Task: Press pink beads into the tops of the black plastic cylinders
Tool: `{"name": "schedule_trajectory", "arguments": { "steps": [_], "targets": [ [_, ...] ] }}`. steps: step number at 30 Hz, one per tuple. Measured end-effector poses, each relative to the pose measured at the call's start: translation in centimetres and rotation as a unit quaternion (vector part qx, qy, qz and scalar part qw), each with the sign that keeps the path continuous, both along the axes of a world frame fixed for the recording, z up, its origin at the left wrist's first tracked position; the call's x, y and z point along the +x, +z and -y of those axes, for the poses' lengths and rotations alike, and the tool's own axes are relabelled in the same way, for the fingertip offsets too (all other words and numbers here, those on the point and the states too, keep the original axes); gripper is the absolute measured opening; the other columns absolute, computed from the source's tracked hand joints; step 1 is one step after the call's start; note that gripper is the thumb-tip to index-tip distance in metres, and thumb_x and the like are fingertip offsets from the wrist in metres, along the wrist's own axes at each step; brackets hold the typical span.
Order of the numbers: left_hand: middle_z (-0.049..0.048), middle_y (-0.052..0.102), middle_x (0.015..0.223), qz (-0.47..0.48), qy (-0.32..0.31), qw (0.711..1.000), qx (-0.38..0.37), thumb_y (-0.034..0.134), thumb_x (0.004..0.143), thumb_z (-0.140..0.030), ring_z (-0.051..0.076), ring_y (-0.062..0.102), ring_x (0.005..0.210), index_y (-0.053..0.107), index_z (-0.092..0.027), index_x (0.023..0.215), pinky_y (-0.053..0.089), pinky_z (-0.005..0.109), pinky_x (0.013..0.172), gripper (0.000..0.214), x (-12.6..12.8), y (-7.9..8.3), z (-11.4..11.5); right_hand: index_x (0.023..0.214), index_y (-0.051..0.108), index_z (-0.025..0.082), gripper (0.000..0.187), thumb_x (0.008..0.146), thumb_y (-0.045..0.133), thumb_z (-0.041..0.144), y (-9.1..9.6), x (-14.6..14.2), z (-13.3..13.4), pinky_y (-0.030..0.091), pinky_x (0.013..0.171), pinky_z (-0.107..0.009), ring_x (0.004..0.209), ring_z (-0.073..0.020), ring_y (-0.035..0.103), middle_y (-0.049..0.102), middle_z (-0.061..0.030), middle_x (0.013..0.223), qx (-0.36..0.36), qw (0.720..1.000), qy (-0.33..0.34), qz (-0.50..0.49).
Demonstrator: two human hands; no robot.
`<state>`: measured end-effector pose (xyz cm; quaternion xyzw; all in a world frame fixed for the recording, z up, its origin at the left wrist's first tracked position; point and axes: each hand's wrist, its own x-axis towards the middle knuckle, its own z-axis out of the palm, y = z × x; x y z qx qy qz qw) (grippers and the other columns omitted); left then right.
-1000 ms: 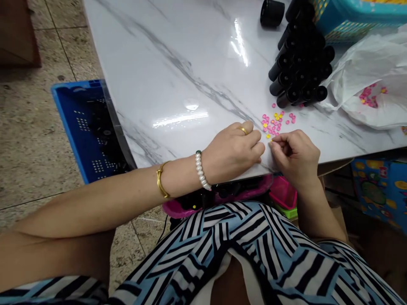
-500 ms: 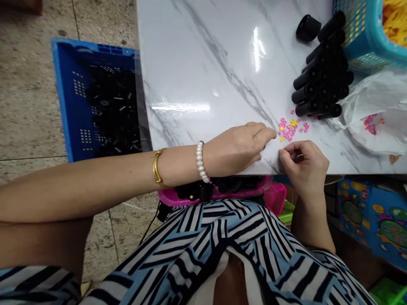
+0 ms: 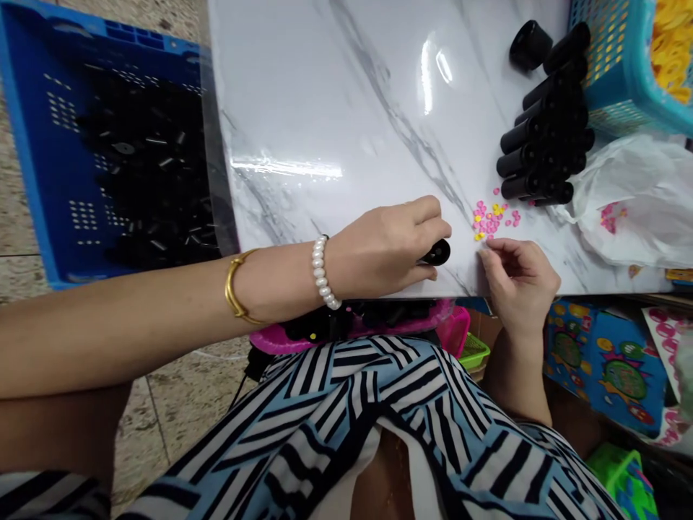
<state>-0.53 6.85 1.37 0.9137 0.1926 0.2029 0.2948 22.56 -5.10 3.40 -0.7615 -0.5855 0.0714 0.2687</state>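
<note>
My left hand [image 3: 387,245], with a pearl bracelet at the wrist, is closed around a black plastic tube [image 3: 438,251] near the table's front edge. The tube's round end, with a small hole in its middle, faces right; most of its body is hidden by my fingers. To the right, my right hand [image 3: 520,278] has thumb and forefinger pinched together just below a scatter of small pink and yellow beads [image 3: 490,218]. Whatever the pinch holds is too small to make out.
Black tubes [image 3: 520,160] lie stacked at the right, beside a teal basket [image 3: 611,79] of yellow pieces. A white plastic bag [image 3: 644,231] holds more beads. Left of the marble-patterned table [image 3: 303,87] is a blue crate [image 3: 32,144] of black parts. A pink tray [image 3: 271,341] sits below the edge.
My left hand has drawn back a little to the left and turned, bringing the black tube's end into sight. My right fingertips are nearer the beads. The camera view has shifted.
</note>
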Motion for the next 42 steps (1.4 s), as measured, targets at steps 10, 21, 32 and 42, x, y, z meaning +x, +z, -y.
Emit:
{"name": "schedule_trajectory", "arguments": {
  "steps": [10,21,32,42],
  "targets": [
    [0.0096,0.063,0.111,-0.014,-0.014,1.0,0.004,0.071,0.089,-0.025,0.019,0.065,0.092,0.064,-0.012,0.112,0.054,0.031,0.076,0.028,0.1,0.1,-0.1,0.097,0.072,0.021,0.017,0.091,0.071,0.037,-1.6,0.1,-1.4,0.05,0.069,-0.032,0.065,-0.0134,0.057,0.068,-0.0007,0.084,0.029,0.994,0.004,0.104],
    [0.0103,0.065,0.109,-0.035,-0.014,0.999,0.02,0.075,0.088,-0.027,0.019,0.065,0.091,0.064,-0.01,0.111,0.051,0.03,0.075,0.03,0.1,0.3,-0.1,0.111,0.072,0.022,0.019,0.096,0.063,0.029,-2.0,-0.4,-0.4,0.052,0.069,-0.033,0.069,-0.015,0.059,0.07,-0.005,0.091,0.069,0.985,0.011,0.158],
    [0.0102,0.065,0.107,-0.031,-0.016,0.999,0.036,0.076,0.088,-0.027,0.019,0.064,0.09,0.064,-0.011,0.109,0.05,0.029,0.073,0.029,0.1,0.3,-0.1,0.108,0.077,0.024,0.018,0.093,0.068,0.028,-2.0,0.4,-0.2,0.053,0.064,-0.031,0.066,-0.0133,0.057,0.069,-0.0058,0.097,0.072,0.987,0.011,0.142],
    [0.0098,0.067,0.11,-0.036,-0.028,0.997,0.063,0.076,0.087,-0.029,0.022,0.065,0.094,0.065,-0.013,0.111,0.051,0.031,0.072,0.03,0.2,0.3,0.0,0.089,0.071,0.022,0.013,0.09,0.071,0.035,-2.6,-0.4,0.3,0.051,0.064,-0.031,0.068,-0.0155,0.057,0.067,-0.0044,0.085,0.071,0.988,-0.002,0.139]
  ]
}}
